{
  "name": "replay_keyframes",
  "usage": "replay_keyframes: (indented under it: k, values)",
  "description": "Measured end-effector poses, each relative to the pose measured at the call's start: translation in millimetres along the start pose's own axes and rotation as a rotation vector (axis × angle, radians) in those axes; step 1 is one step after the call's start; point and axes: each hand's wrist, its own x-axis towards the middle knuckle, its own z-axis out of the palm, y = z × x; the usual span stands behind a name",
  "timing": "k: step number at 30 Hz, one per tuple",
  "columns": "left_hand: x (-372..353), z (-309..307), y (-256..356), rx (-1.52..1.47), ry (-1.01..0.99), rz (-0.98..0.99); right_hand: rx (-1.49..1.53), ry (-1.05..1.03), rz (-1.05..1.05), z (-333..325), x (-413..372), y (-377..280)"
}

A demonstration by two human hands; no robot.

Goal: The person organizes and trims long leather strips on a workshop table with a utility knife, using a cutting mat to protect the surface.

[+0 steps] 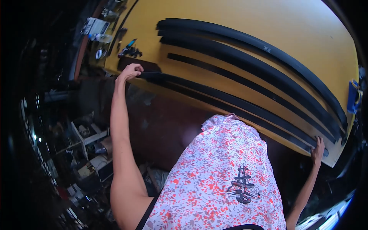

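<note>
Left hand (pixel 131 71) clenched on one end of the black strip (pixel 199 90), right hand (pixel 317 150) grasping the other, atop yellow table (pixel 230 11)

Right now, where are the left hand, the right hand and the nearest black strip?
left hand (pixel 132 71): head view, on its knuckles.
right hand (pixel 317 147): head view, on its back.
black strip (pixel 214 96): head view, mid-length.

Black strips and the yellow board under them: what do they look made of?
Black strips: probably rubber or soft plastic, matte with a faint sheen on rounded edges. Yellow board: likely painted wood or laminate, smooth, even colour.
</note>
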Motion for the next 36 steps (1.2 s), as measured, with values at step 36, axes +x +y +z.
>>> replay_keyframes:
  k: [36]
  values:
    - [14.3,46.8,-31.0,0.45,0.281,0.475,0.2,0.3,-0.414,48.3,54.8,-358.9]
